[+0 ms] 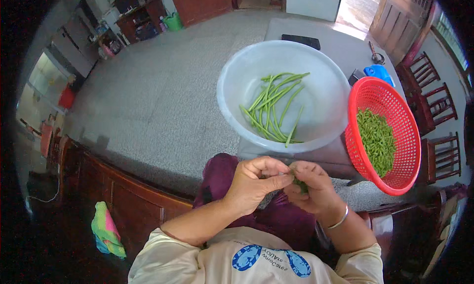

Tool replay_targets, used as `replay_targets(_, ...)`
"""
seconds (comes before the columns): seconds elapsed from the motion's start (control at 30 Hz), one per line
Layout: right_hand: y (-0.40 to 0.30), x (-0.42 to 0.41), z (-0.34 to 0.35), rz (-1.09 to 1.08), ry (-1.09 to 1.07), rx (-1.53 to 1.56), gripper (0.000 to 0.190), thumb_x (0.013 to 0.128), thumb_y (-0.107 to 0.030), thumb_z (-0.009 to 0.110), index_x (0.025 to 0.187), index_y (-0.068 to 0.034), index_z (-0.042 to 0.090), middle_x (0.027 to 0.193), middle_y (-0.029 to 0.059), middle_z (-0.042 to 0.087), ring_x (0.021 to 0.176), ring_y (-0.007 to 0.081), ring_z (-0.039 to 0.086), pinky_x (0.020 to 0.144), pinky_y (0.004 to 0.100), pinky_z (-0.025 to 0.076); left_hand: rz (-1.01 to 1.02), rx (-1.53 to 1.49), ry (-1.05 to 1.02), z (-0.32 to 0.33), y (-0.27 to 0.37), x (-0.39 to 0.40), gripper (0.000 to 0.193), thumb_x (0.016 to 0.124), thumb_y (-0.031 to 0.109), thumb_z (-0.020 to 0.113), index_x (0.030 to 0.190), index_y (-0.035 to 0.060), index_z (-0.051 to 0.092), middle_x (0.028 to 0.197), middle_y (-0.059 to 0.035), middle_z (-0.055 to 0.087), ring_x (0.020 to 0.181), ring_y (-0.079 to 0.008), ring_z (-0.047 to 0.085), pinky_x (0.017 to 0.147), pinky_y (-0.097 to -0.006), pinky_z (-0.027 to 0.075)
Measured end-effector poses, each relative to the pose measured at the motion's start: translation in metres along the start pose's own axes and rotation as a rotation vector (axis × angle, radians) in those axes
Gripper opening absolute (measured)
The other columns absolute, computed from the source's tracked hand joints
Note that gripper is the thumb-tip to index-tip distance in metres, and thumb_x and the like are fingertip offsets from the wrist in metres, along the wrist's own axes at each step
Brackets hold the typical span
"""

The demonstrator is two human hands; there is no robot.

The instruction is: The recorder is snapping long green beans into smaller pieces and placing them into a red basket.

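Above my lap, my right hand (311,186) is curled around short pieces of green bean (300,184). My left hand (261,178) meets it, thumb and forefinger pinched together at the tip of what the right hand holds; what lies between those fingertips is too small to tell. Just beyond both hands stands a large pale plastic basin (231,115) with long green beans (272,106) lying loose in it, one leaning up its near wall. Against the basin's right side, a tilted red plastic colander (407,136) holds a heap of short-cut green bean pieces (376,143).
Basin and colander rest on a grey-covered table (281,28). On it are a dark flat object (300,41), a blue plastic packet (379,73) and a small dark box (356,76). Wooden chairs (440,102) stand at right. A colourful cloth (107,230) hangs at lower left.
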State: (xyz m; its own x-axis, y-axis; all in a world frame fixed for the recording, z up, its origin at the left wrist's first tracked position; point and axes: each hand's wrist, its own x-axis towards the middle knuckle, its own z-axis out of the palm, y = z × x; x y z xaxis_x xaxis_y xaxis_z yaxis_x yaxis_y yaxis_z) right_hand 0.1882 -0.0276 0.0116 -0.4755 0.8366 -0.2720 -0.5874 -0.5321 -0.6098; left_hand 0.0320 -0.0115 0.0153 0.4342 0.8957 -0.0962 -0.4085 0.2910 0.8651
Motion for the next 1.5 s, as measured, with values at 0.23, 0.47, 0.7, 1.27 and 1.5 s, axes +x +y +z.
replay_targets(0.23,-0.091,-0.075,-0.008,-1.122,0.974,-1.189,0.012,0.076,-0.010,0.054,0.081,0.001,0.054,0.069,0.0021,0.052,0.058,0.0081,0.046,0.051,0.0205,0.038,0.189,0.816,-0.070,0.000,0.061,0.059,0.013,0.077,0.014,0.057,0.073,0.0023,0.062,0.066,-0.0012,0.058,0.060,-0.0080,0.052,0.053,-0.0240,0.041)
replay_targets(0.47,-0.119,-0.094,-0.065,-0.839,1.040,-2.034,0.022,0.078,-0.014,0.053,0.095,0.001,0.054,0.092,0.0166,0.056,0.093,0.0296,0.051,0.083,0.0343,0.037,-0.106,1.592,-0.391,-0.003,0.040,0.132,0.033,0.069,0.035,0.059,0.060,0.0031,0.063,0.053,-0.0100,0.057,0.051,-0.0172,0.054,0.052,-0.0299,0.043)
replay_targets(0.7,-0.135,-0.100,-0.056,-0.939,1.103,-1.449,0.017,0.079,-0.008,0.048,0.092,0.002,0.054,0.084,0.0086,0.057,0.081,0.0144,0.053,0.075,0.0256,0.040,-0.140,1.177,-0.291,-0.026,0.045,0.137,0.026,0.069,0.029,0.062,0.060,0.0044,0.061,0.052,-0.0038,0.055,0.042,-0.0103,0.045,0.040,-0.0258,0.034)
replay_targets(1.27,-0.016,-0.011,0.007,-0.289,0.113,-0.690,0.020,0.085,-0.017,0.047,0.083,0.000,0.059,0.057,0.0011,0.050,0.047,0.0068,0.044,0.042,0.0200,0.035,-0.034,-0.024,0.108,-0.001,0.016,0.025,0.009,0.078,0.010,0.057,0.070,0.0062,0.055,0.058,-0.0019,0.054,0.039,-0.0031,0.034,0.036,-0.0176,0.023)
replay_targets(1.5,-0.010,-0.007,0.002,-0.050,-0.043,-0.403,0.019,0.083,-0.016,0.048,0.082,0.000,0.057,0.055,0.0012,0.046,0.043,0.0065,0.037,0.040,0.0194,0.027,0.019,-0.217,0.114,-0.017,0.011,0.024,0.008,0.079,0.012,0.057,0.080,0.0039,0.055,0.062,-0.0010,0.051,0.039,-0.0013,0.030,0.037,-0.0166,0.021)
